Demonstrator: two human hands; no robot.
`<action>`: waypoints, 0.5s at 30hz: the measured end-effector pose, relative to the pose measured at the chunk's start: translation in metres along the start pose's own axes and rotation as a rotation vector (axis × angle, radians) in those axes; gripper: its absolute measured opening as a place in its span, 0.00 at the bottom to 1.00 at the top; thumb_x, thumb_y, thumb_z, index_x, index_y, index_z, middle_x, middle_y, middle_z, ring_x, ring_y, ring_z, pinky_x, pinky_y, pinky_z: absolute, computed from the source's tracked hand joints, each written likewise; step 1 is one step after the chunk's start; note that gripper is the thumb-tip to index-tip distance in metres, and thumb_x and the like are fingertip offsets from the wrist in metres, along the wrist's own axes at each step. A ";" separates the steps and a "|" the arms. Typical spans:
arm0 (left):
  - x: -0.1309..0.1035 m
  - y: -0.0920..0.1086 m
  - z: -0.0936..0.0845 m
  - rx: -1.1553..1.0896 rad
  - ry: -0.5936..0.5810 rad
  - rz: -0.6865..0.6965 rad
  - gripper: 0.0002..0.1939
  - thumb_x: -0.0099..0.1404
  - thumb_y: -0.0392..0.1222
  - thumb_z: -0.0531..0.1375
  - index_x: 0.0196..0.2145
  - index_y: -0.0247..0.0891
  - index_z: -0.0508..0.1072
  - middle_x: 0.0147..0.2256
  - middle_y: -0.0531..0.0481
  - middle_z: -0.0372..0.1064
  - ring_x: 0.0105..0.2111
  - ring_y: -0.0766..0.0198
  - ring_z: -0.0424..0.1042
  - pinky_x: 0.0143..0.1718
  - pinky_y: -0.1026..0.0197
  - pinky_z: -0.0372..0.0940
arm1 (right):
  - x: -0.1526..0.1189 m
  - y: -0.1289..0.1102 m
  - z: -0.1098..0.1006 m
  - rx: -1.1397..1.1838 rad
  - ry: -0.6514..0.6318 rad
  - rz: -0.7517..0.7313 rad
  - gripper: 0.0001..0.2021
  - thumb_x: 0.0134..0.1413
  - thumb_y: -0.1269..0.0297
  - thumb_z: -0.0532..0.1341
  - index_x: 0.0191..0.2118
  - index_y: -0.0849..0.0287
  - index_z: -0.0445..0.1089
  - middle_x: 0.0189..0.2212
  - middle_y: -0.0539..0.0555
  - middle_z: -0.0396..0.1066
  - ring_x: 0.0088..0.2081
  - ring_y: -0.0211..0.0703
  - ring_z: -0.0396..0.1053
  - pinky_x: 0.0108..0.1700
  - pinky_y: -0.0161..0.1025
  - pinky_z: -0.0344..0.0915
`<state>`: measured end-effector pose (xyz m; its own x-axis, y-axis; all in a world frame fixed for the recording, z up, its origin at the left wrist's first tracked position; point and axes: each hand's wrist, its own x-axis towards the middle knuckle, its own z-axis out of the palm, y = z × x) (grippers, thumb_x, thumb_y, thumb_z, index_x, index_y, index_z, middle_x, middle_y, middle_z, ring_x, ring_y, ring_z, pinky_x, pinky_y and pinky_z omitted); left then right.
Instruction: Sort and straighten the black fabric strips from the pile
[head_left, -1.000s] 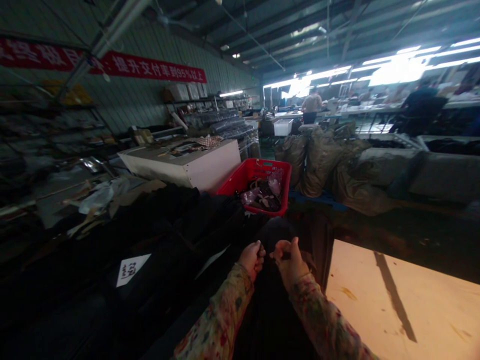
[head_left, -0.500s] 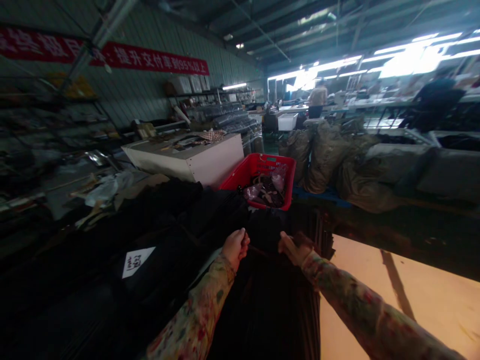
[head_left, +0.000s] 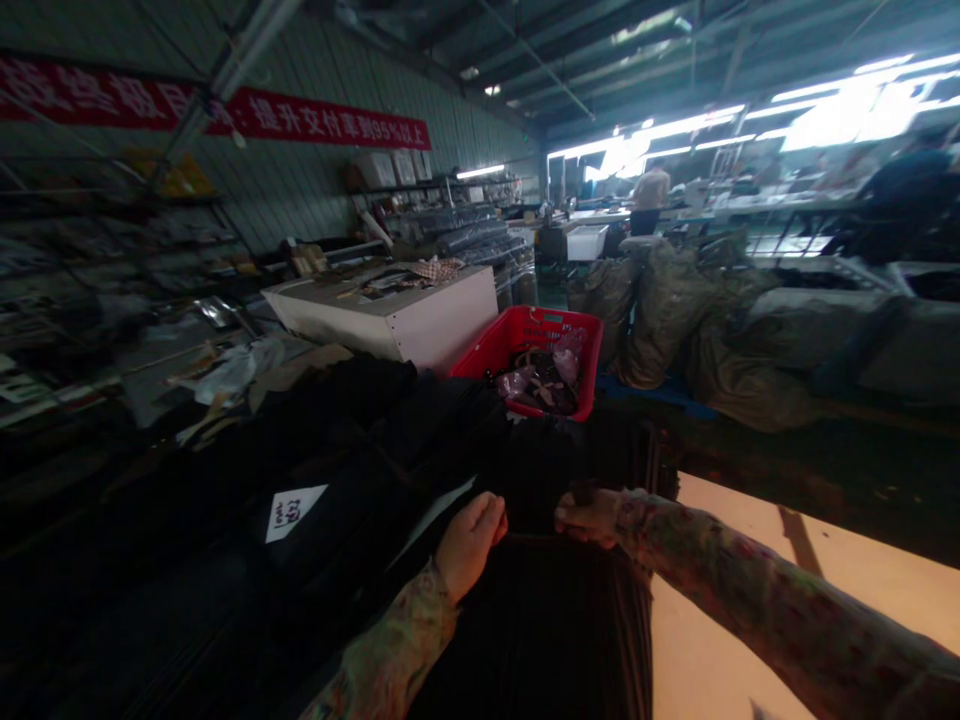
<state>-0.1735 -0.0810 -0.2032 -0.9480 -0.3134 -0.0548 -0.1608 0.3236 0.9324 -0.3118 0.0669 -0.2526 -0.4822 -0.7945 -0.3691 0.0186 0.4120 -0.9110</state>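
Observation:
Dark fabric [head_left: 540, 610] lies in a stack in front of me, its folded edges showing at the right side. My left hand [head_left: 474, 540] is closed in a pinch on the dark fabric near the middle. My right hand [head_left: 589, 516] pinches the same fabric a short way to the right, and an edge runs between the two hands. More black cloth [head_left: 337, 580] is heaped on the left, with a white paper label [head_left: 295, 512] bearing handwriting on top.
Beyond the stack stands a red basket [head_left: 592, 370] holding dark items and plastic bags. A white cabinet [head_left: 442, 320] is left of it. Large sacks [head_left: 660, 320] stand behind at the right. A light board [head_left: 720, 620] lies at lower right. A person [head_left: 649, 200] is far off.
Both hands are lower over the stack, and my right forearm lies flatter. The view has shifted slightly, so the surroundings appear farther right.

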 end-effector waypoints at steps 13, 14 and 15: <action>0.033 -0.044 0.008 -0.010 0.036 -0.020 0.19 0.56 0.53 0.45 0.18 0.37 0.56 0.16 0.56 0.51 0.18 0.71 0.51 0.21 0.66 0.48 | 0.011 0.007 0.009 -0.509 0.245 0.051 0.07 0.26 0.65 0.64 0.14 0.57 0.65 0.12 0.43 0.59 0.19 0.33 0.57 0.25 0.34 0.54; 0.034 -0.045 0.008 0.000 0.039 -0.014 0.19 0.56 0.54 0.45 0.17 0.37 0.56 0.16 0.56 0.52 0.18 0.71 0.52 0.21 0.65 0.49 | 0.011 0.005 0.009 -0.523 0.248 0.061 0.08 0.24 0.66 0.65 0.13 0.58 0.63 0.11 0.43 0.58 0.18 0.33 0.57 0.25 0.33 0.53; 0.035 -0.045 0.008 0.007 0.038 -0.013 0.19 0.56 0.54 0.45 0.17 0.37 0.57 0.16 0.56 0.52 0.18 0.71 0.52 0.21 0.65 0.49 | 0.010 0.004 0.010 -0.535 0.262 0.065 0.08 0.24 0.67 0.65 0.12 0.58 0.63 0.11 0.44 0.57 0.18 0.33 0.57 0.24 0.33 0.54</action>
<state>-0.2019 -0.0989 -0.2499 -0.9349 -0.3509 -0.0529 -0.1746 0.3252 0.9294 -0.3080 0.0563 -0.2613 -0.6963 -0.6514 -0.3015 -0.3555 0.6779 -0.6435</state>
